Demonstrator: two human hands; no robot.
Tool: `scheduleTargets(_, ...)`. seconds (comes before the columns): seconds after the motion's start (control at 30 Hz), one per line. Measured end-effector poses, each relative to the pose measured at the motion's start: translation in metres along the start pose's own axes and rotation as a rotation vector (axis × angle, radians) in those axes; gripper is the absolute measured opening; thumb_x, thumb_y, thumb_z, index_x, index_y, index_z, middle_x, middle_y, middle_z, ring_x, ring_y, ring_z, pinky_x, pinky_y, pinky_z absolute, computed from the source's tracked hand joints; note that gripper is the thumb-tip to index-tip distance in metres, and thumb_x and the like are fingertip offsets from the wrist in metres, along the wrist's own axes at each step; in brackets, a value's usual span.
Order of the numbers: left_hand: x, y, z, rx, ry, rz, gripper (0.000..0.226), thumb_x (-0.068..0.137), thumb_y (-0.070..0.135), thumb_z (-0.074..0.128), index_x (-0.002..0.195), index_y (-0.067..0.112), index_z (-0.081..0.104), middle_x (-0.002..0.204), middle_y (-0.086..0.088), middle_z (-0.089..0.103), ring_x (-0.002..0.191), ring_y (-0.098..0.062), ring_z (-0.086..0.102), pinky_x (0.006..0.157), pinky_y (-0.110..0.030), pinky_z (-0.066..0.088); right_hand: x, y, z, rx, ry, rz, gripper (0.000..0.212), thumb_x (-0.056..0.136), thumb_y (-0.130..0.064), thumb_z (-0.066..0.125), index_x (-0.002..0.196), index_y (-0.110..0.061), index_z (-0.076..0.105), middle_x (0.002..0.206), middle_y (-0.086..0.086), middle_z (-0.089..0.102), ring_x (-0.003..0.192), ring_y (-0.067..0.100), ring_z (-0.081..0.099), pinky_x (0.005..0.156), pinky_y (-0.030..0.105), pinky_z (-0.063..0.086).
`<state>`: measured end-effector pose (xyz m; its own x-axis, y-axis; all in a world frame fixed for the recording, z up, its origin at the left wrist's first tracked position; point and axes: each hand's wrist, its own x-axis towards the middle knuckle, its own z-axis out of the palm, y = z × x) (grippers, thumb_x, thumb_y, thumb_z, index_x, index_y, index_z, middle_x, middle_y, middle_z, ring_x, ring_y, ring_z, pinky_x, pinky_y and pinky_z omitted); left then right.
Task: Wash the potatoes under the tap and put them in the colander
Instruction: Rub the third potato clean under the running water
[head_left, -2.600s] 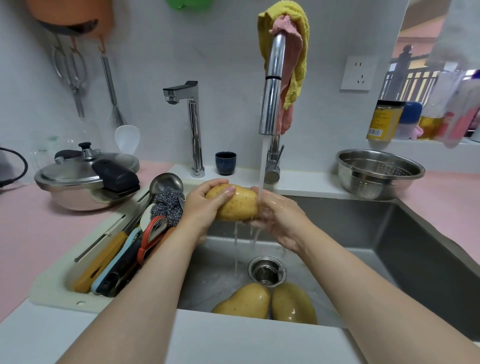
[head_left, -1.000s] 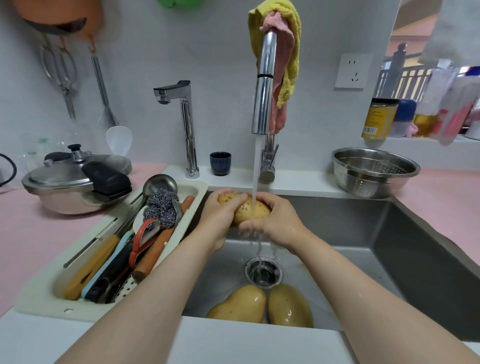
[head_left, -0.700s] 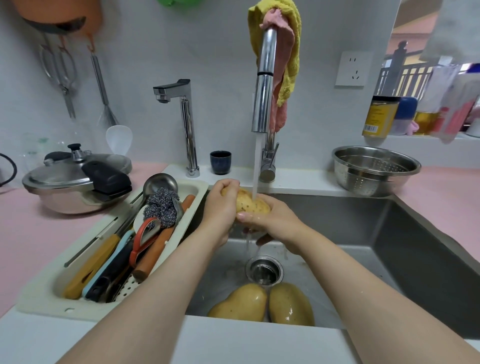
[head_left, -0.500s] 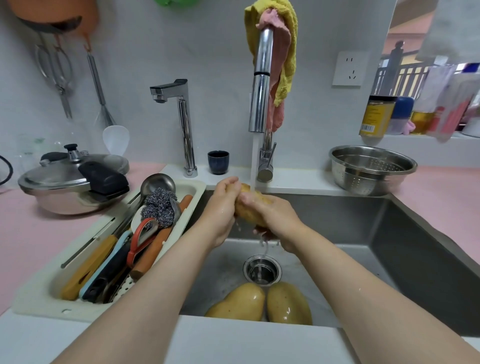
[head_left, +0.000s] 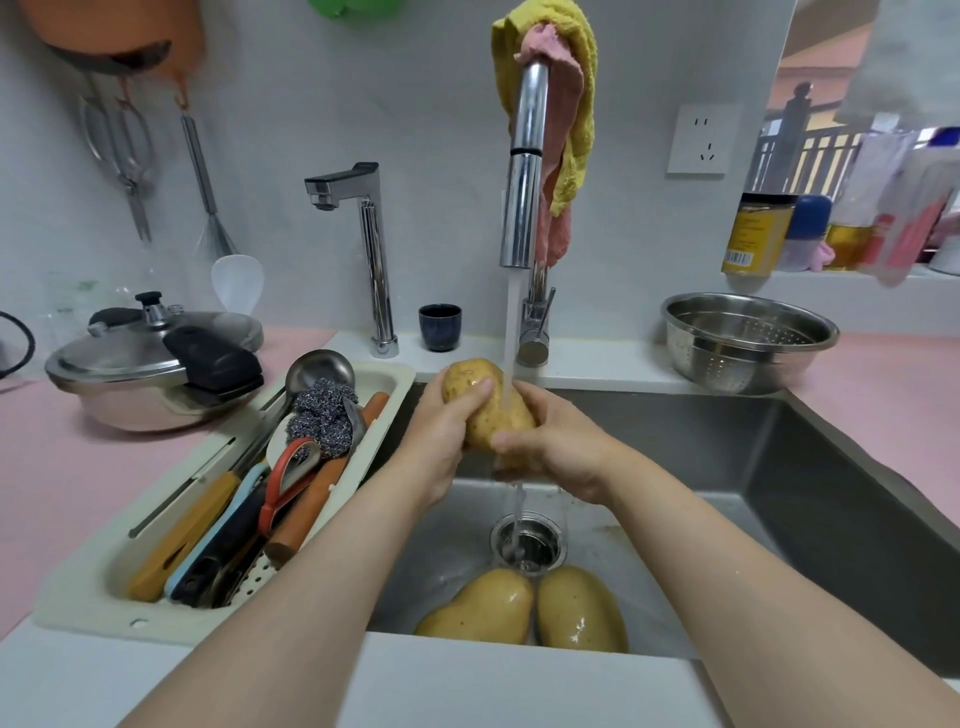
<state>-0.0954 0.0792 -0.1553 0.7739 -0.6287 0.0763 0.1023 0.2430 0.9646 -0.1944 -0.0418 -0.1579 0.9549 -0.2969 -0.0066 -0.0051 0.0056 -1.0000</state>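
Note:
Both my hands hold one yellow potato (head_left: 480, 402) over the steel sink (head_left: 779, 467), under the stream running from the tall chrome tap (head_left: 524, 171). My left hand (head_left: 441, 431) grips its upper left end, thumb across the top. My right hand (head_left: 558, 444) curls round its lower right end. Two more wet potatoes (head_left: 480, 608) (head_left: 579, 610) lie side by side on the sink floor by the near wall, just in front of the drain (head_left: 529, 543). The steel colander (head_left: 748, 340) stands on the counter at the sink's back right corner, with nothing visible inside.
A cream utensil tray (head_left: 104, 587) with knives, a ladle and a steel scourer (head_left: 324, 413) sits at the sink's left edge. A pressure cooker (head_left: 150, 364) stands on the pink counter at left. A second slim tap (head_left: 371, 249) and a dark cup (head_left: 440, 327) stand behind the sink.
The potato has been turned and rubbed between my hands under the stream; its upper end now sticks out above my left thumb. The potatoes on the sink floor have not moved.

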Motion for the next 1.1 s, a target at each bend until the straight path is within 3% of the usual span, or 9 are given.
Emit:
scheduleTargets(0.2,0.003,0.006,0.003,0.145,0.116,0.021,0.027,0.105,0.042,0.043,0.115,0.037,0.067,0.122,-0.008,0.07,0.107,-0.027,0.07,0.094,-0.054,0.058,-0.003,0.001,0.015,-0.043,-0.044,0.042,0.049,0.099,-0.026,0.068,0.142,-0.017,0.047,0.123,0.012,0.067,0.091,0.027,0.073,0.067,0.041,0.063)
scheduleTargets(0.3,0.004,0.003,-0.003,0.101,0.029,0.014,0.032,0.11,0.039,0.036,0.129,0.034,0.061,0.135,-0.009,0.064,0.118,-0.025,0.066,0.103,-0.05,0.053,-0.002,0.003,0.022,-0.114,0.018,0.003,0.043,0.104,-0.045,0.054,0.138,-0.02,0.046,0.113,0.016,0.068,0.073,0.028,0.067,0.058,0.04,0.055)
scheduleTargets(0.4,0.002,0.0,-0.005,0.064,-0.113,-0.025,0.045,0.107,0.026,0.048,0.151,0.029,0.04,0.146,-0.004,0.053,0.126,-0.022,0.057,0.11,-0.046,0.047,-0.003,-0.004,0.028,-0.113,0.185,0.025,0.037,0.104,-0.061,0.037,0.112,-0.032,0.06,0.106,0.007,0.07,0.088,0.033,0.072,0.06,0.044,0.062)
scheduleTargets(0.47,0.0,-0.001,-0.001,0.154,-0.117,-0.019,0.059,0.1,0.022,0.062,0.153,0.03,0.037,0.142,-0.004,0.053,0.124,-0.024,0.058,0.105,-0.047,0.051,0.001,-0.004,0.028,-0.064,0.279,0.095,0.045,0.105,-0.062,0.03,0.116,-0.03,0.06,0.108,0.004,0.069,0.094,0.033,0.072,0.066,0.05,0.065)
scheduleTargets(0.7,0.004,0.002,0.01,0.329,0.231,0.164,0.03,0.104,0.033,0.052,0.13,0.022,0.064,0.126,0.001,0.065,0.118,-0.018,0.061,0.083,-0.023,0.046,0.009,0.006,0.026,0.002,0.118,0.075,0.04,0.107,-0.047,0.042,0.138,-0.023,0.051,0.131,0.013,0.066,0.112,0.035,0.07,0.079,0.054,0.064)
scheduleTargets(0.8,0.003,0.003,0.01,0.543,0.188,0.233,0.038,0.108,0.031,0.044,0.143,0.021,0.053,0.142,-0.004,0.051,0.132,-0.021,0.051,0.101,-0.025,0.039,0.01,0.011,0.022,0.157,0.096,0.101,0.036,0.109,-0.038,0.045,0.141,-0.024,0.052,0.131,0.015,0.068,0.114,0.039,0.07,0.083,0.057,0.061)
scheduleTargets(0.93,0.001,-0.003,0.011,0.648,-0.125,0.131,0.064,0.106,0.032,0.048,0.162,0.026,0.016,0.167,0.0,0.018,0.148,-0.022,0.033,0.121,-0.042,0.032,0.006,0.004,0.021,0.223,0.332,0.189,0.052,0.102,-0.06,0.046,0.128,-0.02,0.065,0.115,0.01,0.076,0.102,0.032,0.075,0.084,0.055,0.062)
scheduleTargets(1.03,-0.002,-0.008,0.025,0.627,-0.093,0.176,0.068,0.097,0.027,0.062,0.157,0.024,0.03,0.158,-0.004,0.036,0.137,-0.02,0.048,0.115,-0.044,0.042,0.002,-0.003,0.017,0.251,0.433,0.234,0.057,0.095,-0.07,0.051,0.108,-0.017,0.068,0.102,0.012,0.077,0.09,0.034,0.076,0.075,0.057,0.063)
scheduleTargets(1.1,-0.002,-0.006,0.034,0.558,0.017,0.215,0.052,0.096,0.029,0.064,0.146,0.023,0.049,0.143,-0.004,0.055,0.123,-0.018,0.057,0.108,-0.042,0.048,0.003,-0.004,0.014,0.282,0.431,0.217,0.057,0.094,-0.068,0.055,0.113,-0.016,0.069,0.106,0.013,0.077,0.096,0.036,0.075,0.081,0.062,0.061)
